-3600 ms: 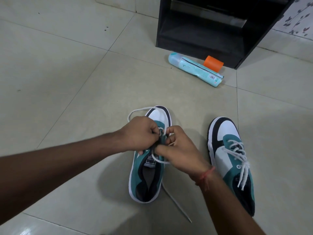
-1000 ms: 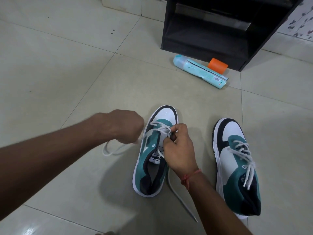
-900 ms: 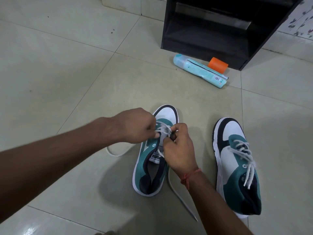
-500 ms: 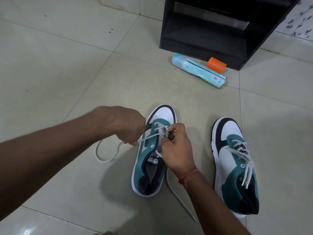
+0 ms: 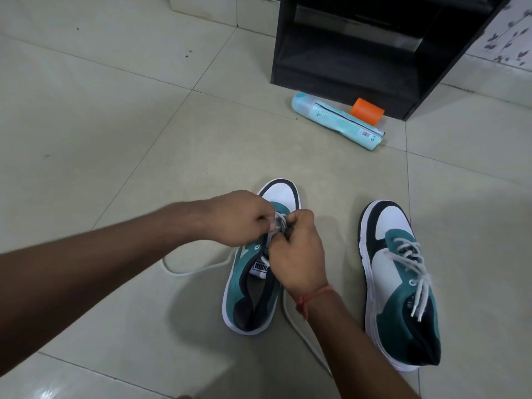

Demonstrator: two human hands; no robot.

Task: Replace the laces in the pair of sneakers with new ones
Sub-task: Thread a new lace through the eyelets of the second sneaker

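Two teal, white and black sneakers stand on the tiled floor. The left sneaker (image 5: 253,286) sits under both hands, its tongue label showing. My left hand (image 5: 239,217) pinches the white lace (image 5: 190,272) over the eyelets near the toe. My right hand (image 5: 299,254) grips the lace and the eyelet edge from the right side. One lace end loops on the floor to the left, the other trails toward me past my right wrist. The right sneaker (image 5: 400,283) stands apart to the right, fully laced with loose ends hanging.
A light blue bottle (image 5: 336,122) lies on the floor ahead, with an orange cap-like cylinder (image 5: 367,110) behind it. A black open cabinet (image 5: 374,44) stands at the back. A low white ledge runs along the top left.
My left hand pulled the lace out to the left, then came back to the eyelets beside my right hand. The lace loop on the left floor has shifted.
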